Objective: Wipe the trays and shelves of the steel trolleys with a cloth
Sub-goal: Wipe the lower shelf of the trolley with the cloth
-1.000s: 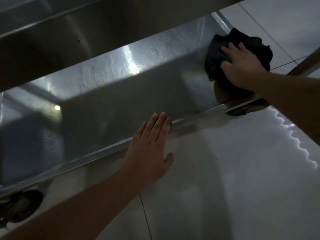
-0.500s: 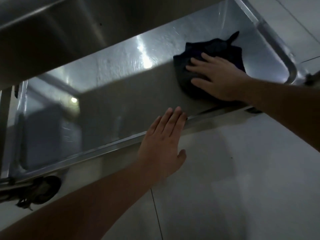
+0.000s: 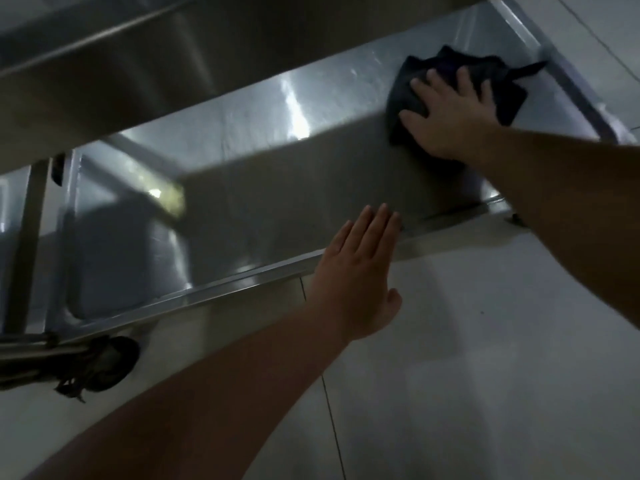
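Observation:
The bottom shelf (image 3: 270, 188) of a steel trolley runs diagonally across the view, its raised rim along the near side. A dark cloth (image 3: 405, 95) lies flat on the shelf near its right end. My right hand (image 3: 446, 116) presses on the cloth with spread, straight fingers. Flat and straight-fingered, my left hand (image 3: 360, 271) rests with its fingertips on the shelf's near rim (image 3: 242, 282), holding nothing.
The shelf above (image 3: 138, 64) overhangs the upper left. A black caster wheel (image 3: 104, 362) sits under the shelf's left corner beside an upright steel post (image 3: 24, 244). Pale floor tiles (image 3: 485, 375) fill the lower right.
My right hand slid the cloth left along the shelf, then back toward the right end and farther rim. My left hand stayed on the near rim while the view shifted.

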### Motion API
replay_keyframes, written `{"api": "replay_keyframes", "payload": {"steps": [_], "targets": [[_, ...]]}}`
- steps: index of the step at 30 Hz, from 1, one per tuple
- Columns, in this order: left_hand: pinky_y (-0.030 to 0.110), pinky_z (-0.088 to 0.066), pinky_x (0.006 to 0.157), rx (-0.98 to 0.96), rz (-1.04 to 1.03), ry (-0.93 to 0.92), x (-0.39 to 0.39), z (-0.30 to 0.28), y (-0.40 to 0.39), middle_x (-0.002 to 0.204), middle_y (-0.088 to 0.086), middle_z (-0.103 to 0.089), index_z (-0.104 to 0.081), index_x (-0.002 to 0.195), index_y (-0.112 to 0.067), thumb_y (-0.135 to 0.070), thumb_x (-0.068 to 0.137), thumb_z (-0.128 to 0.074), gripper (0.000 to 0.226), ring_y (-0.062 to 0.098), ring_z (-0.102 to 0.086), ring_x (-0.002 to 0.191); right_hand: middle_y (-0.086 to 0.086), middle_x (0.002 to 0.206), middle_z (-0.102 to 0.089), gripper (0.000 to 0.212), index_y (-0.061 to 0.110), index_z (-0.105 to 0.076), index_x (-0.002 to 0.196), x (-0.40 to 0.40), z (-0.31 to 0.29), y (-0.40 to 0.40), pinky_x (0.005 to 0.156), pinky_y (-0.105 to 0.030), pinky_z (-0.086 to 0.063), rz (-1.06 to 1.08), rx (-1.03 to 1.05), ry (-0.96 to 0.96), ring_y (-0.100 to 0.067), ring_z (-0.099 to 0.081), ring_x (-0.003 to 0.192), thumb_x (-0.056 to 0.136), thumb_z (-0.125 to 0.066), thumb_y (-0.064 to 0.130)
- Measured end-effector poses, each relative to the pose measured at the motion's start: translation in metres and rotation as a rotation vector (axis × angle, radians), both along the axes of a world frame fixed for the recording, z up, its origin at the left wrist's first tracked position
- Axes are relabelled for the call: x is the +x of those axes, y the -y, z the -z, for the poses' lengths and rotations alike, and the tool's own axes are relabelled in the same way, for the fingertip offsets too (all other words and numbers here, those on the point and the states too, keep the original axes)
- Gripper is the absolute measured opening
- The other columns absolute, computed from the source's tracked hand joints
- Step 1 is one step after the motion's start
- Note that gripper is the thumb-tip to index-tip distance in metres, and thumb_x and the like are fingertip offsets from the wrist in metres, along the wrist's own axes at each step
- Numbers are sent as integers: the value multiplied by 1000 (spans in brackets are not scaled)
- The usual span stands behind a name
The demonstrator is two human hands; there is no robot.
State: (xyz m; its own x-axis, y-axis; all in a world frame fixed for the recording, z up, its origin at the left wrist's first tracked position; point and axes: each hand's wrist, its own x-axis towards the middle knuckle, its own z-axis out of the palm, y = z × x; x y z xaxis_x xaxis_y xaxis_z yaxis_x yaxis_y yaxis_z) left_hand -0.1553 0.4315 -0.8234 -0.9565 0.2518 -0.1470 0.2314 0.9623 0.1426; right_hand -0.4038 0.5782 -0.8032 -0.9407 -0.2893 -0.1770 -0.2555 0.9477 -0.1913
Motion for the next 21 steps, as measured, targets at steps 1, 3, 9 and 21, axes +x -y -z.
{"api": "replay_keyframes", "payload": {"steps": [1, 3, 9, 21], "targets": [[39, 2, 131, -3, 15, 9, -1, -1, 3, 178, 5, 6, 2, 170, -15, -48, 96, -56, 99, 20, 11, 163, 10, 175, -3, 79, 39, -12, 165, 9, 0, 22, 126, -60, 3, -61, -3, 3, -32, 4, 161, 94, -18, 74], [41, 2, 132, -25, 30, -6, 1, -3, 10, 178, 6, 3, -1, 170, -14, -48, 101, -50, 91, 21, 9, 163, 11, 175, -3, 75, 38, -12, 165, 30, 0, 57, 127, -58, 3, -184, -2, 0, -29, 4, 161, 98, -20, 71], [39, 4, 132, -62, -52, -91, 48, 0, 65, 178, 4, 0, -6, 170, -14, -53, 104, -41, 84, 19, 5, 164, 15, 174, -4, 79, 43, -11, 165, 66, 3, 47, 128, -52, 4, -431, -12, -5, -17, 4, 161, 94, -14, 77], [48, -16, 130, -163, -237, -112, 134, 15, 220, 177, 8, -11, -13, 169, -14, -58, 107, -31, 79, 24, -6, 164, 11, 175, 5, 79, 38, -3, 166, 47, 2, 36, 127, -60, 2, 25, 87, 61, -32, 7, 160, 96, -12, 75]]}}
